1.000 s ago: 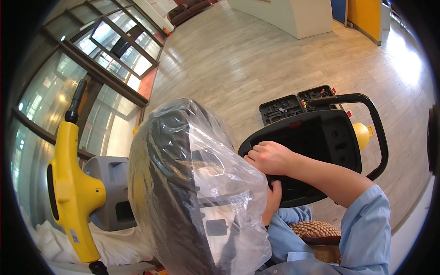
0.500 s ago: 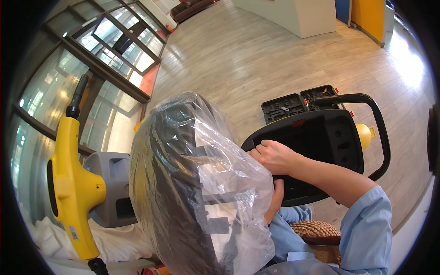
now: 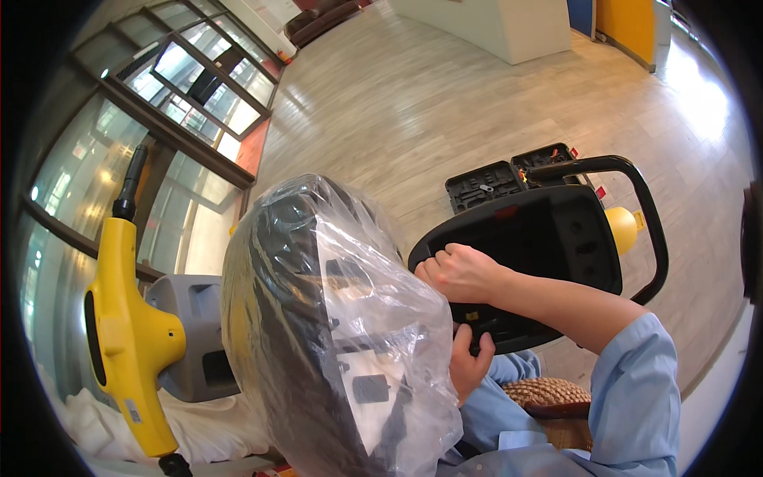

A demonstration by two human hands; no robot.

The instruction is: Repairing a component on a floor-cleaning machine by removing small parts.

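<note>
My right hand (image 3: 461,272) is closed over the near edge of a large black plastic shell (image 3: 548,246) with a looping black handle bar (image 3: 648,222). My left hand (image 3: 470,362) grips the same shell from below, its fingers curled on the lower rim, and is partly hidden. A dark curved part wrapped in a clear plastic bag (image 3: 342,334) stands right in front of me, touching both hands on its right side. Both forearms wear light blue sleeves.
A yellow-handled machine (image 3: 127,342) with a grey body (image 3: 187,334) stands at the left on white cloth (image 3: 207,429). An open black case (image 3: 485,187) and a yellow round part (image 3: 621,228) lie on the wooden floor (image 3: 445,95). A woven piece (image 3: 548,393) is by my lap. Glass windows (image 3: 119,151) run along the left.
Both hands keep their hold on the black shell. The shell and the bagged part have shifted only slightly in the picture.
</note>
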